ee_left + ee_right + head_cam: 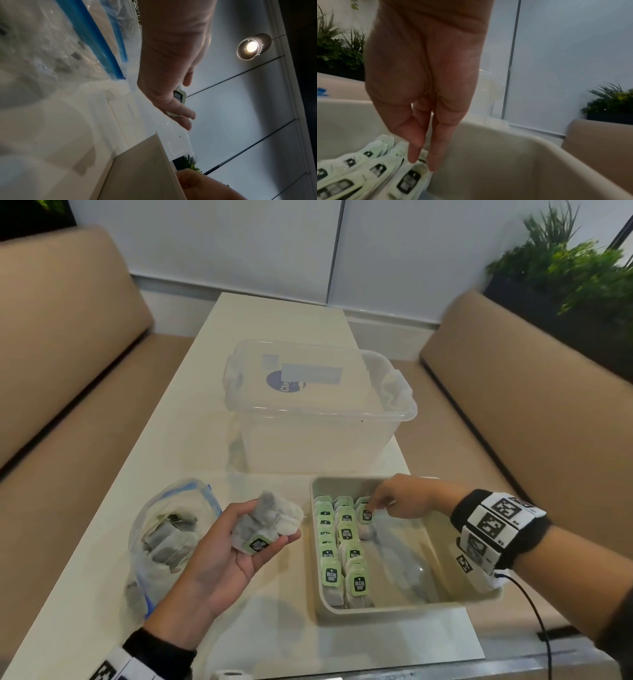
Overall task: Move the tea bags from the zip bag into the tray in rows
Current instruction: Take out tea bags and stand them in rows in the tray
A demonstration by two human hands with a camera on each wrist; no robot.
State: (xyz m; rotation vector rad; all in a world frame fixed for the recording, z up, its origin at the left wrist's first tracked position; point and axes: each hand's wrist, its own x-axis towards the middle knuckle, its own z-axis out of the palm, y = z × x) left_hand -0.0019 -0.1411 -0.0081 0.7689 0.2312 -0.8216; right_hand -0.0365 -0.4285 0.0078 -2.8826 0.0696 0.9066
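Note:
A beige tray sits in front of me with tea bags standing in two long rows at its left side. A short third row starts at the far end. My right hand reaches into the tray and pinches the top of the front tea bag of that third row. In the right wrist view the right hand has thumb and fingertips on this tea bag. My left hand is palm up left of the tray, cupping a bunch of tea bags. The zip bag lies open at the left with more tea bags inside.
A clear plastic storage box stands behind the tray on the pale table. Tan benches run along both sides and a plant stands at the back right. A black cable hangs from my right wrist band.

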